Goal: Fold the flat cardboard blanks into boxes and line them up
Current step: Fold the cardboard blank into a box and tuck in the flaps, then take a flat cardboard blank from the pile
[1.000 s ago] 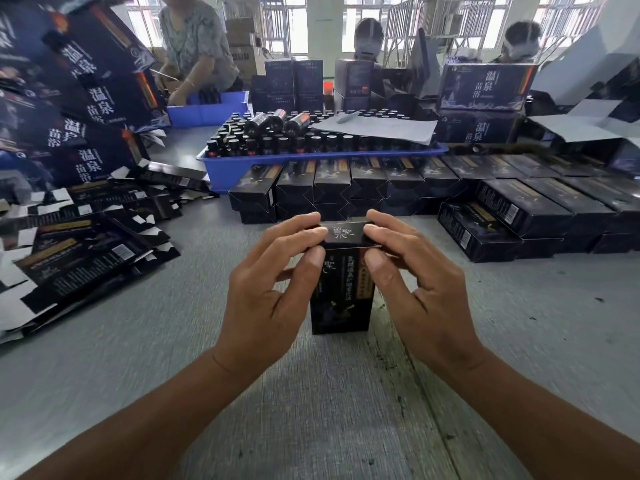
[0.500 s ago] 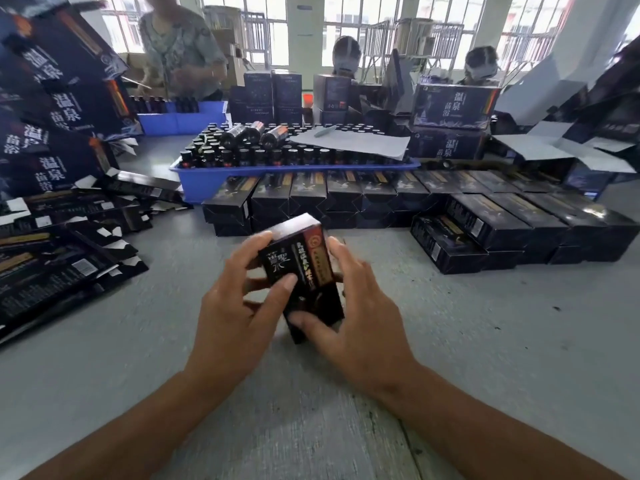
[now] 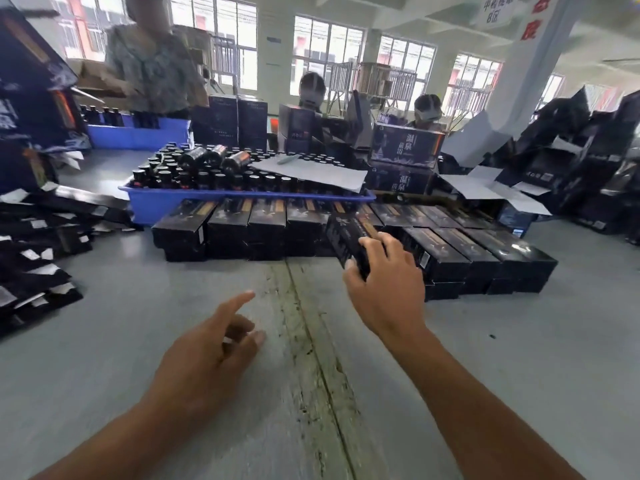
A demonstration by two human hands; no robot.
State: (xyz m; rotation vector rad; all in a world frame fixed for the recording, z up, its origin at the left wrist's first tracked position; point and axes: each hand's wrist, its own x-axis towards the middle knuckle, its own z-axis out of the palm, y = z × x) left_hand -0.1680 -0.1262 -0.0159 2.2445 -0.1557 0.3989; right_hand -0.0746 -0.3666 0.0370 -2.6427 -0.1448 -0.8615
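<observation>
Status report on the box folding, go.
Right hand grips folded box, carried at the row of finished boxes. Left hand open, empty, over the table. Nothing in the way.

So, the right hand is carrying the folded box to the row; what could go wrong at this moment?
1. The right hand grips the box at one end only, so it may tilt or slip when set down.
2. The row of boxes is stacked two high; a careless push could knock neighbours out of line.
3. The blue tray of bottles stands right behind the row, so pushing too far may bump it.
</observation>
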